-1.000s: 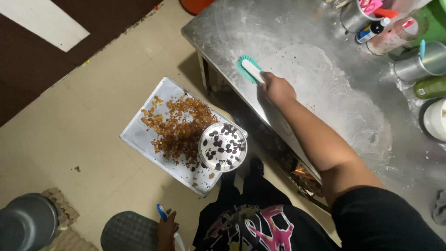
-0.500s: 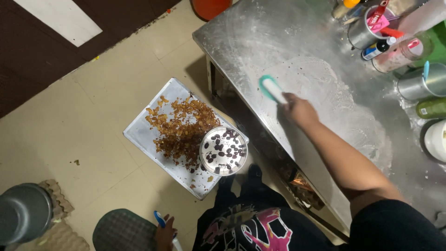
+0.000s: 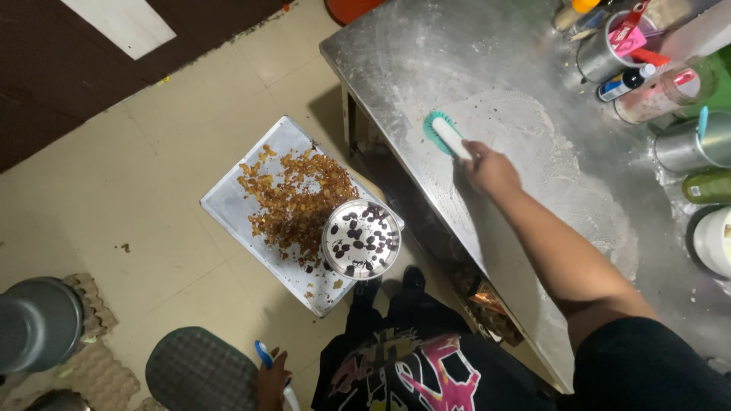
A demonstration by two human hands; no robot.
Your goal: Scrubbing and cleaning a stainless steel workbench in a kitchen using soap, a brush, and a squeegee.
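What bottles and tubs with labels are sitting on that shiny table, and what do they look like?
Small bottle: back right of the steel table, lying tilted, dark blue label, white cap.
Clear jar: beside it, red and white label.
Green bottle: right edge, lying down, small white label.
White tub: right edge, round; label unclear.

The worktop (image 3: 426,53) is shiny metal with dull, chalky smears. The brush (image 3: 445,135) looks like smooth green and white plastic. The tray (image 3: 228,209) is matt grey metal, and the floor (image 3: 137,167) is smooth tile.
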